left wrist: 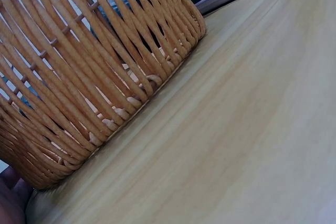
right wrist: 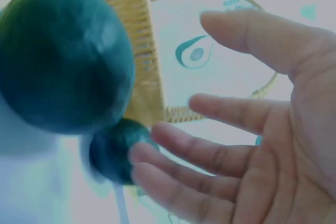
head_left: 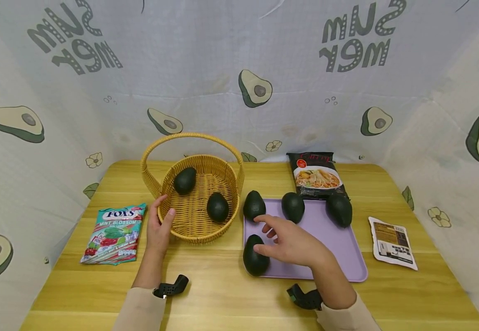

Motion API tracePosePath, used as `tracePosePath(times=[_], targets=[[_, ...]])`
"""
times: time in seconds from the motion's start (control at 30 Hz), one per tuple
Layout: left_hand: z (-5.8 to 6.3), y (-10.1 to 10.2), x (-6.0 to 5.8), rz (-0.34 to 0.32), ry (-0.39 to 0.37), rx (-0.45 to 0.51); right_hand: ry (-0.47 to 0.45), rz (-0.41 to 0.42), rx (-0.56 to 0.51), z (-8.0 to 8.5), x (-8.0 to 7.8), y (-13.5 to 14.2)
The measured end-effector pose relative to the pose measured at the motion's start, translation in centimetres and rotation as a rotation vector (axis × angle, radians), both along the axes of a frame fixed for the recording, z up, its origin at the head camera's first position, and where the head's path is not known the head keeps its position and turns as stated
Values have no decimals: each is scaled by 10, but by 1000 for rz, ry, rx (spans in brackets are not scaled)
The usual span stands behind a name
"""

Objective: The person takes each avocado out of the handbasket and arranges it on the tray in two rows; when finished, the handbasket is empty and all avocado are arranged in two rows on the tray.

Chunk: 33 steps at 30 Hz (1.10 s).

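Head view: wicker basket (head_left: 200, 235) stands on the table (head_left: 223, 303) left of frame centre, its handle arching upward; two avocados lie inside, one at upper left of the bowl (head_left: 185, 180), one at lower right (head_left: 217, 207). Left hand (head_left: 158, 230) is at the basket's left side, thumb and index finger slightly apart at the rim, fingers not wrapped round the handle; left wrist view shows only a sliver of this hand at lower left, beside the woven wall. Right hand (head_left: 291, 241) is spread, palm holding nothing, above the left part of the lilac tray (head_left: 326, 255), right of centre. Four more avocados are at the tray: lower left corner (head_left: 256, 262), upper left corner (head_left: 254, 204), upper edge (head_left: 293, 207), upper right corner (head_left: 339, 210). Right wrist view: fingers and thumb stand apart from one another, with a gap to the large avocado at left; fingertips overlap the smaller one below it, contact cannot be told. Surroundings: green-and-red FOX'S candy bag (head_left: 114, 234) left of basket; black noodle packet (head_left: 316, 177) just above the tray; white-and-brown pouch (head_left: 392, 243) right of tray. Pale cloth (head_left: 206, 55) with avocado prints and "summer" lettering fills the upper frame.
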<state>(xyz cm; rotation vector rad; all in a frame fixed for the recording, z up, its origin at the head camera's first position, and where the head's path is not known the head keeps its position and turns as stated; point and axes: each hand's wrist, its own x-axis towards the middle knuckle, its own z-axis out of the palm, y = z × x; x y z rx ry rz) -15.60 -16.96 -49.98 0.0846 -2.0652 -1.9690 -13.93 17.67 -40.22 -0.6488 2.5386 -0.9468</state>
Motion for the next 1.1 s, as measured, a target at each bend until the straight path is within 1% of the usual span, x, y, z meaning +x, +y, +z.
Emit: tracePosePath(times=[0.13,0.27,0.33,0.47,0.57,0.73,0.93,1.1], targets=[[0,-1,0,-6,9,9,107,-28,-53,7,1,-11],[0,-1,0,-7,12,4,200,-47,-80,12,0,-27],[0,-1,0,-5,9,0,243,-31,-72,13,-3,-36],[-1,-1,0,-3,1,-5,294,32,-50,16,-12,-55],[-1,-1,1,-3,0,-4,280,60,-34,22,-22,-68],[-1,-2,0,2,12,-13,221,65,2,27,-37,-88],[-1,-2,-1,-3,14,-3,184,77,118,21,-51,-112],[-2,-1,-2,0,2,6,181,86,204,14,-62,-127]])
